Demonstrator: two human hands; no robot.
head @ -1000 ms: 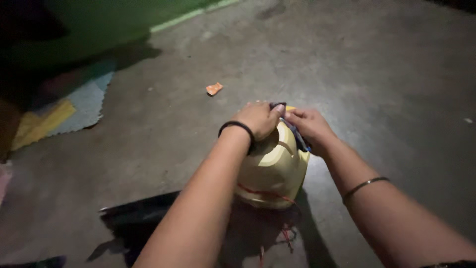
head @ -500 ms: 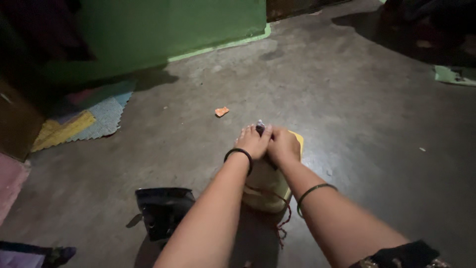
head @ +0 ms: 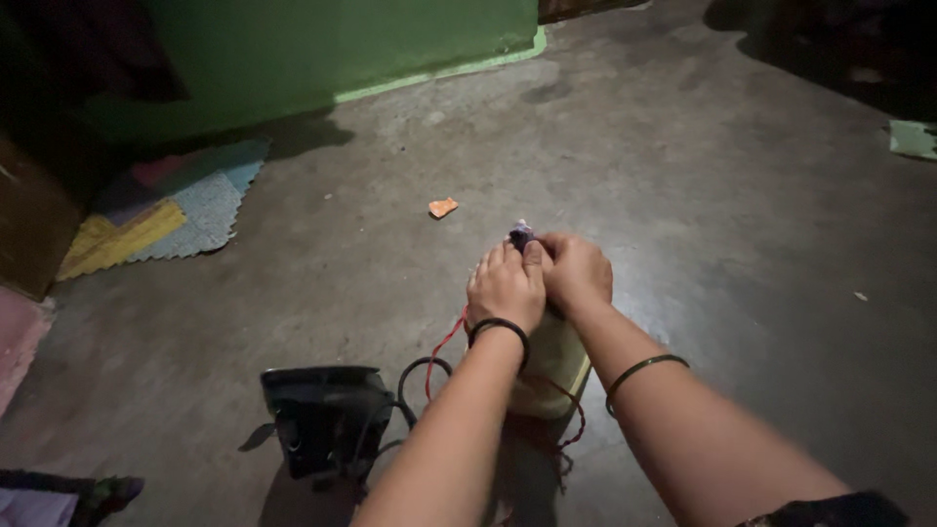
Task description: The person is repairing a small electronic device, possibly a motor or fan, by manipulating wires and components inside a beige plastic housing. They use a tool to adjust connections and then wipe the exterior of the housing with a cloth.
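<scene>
Both hands meet over the pale yellow bag (head: 547, 366) on the concrete floor (head: 683, 195), the left hand (head: 506, 288) and right hand (head: 578, 271) pinching its purple cloth knot (head: 522, 234) just beyond their fingertips.

- I am looking down at a bare grey concrete floor (head: 683, 195).
- A pale yellow bag (head: 551, 376) is sitting on it.
- A black box (head: 327, 420) is lying just left of the bag.
- An orange scrap (head: 442, 207) is lying farther off.
- A patchwork mat (head: 166, 210) is lying near the green wall (head: 342, 49).
</scene>
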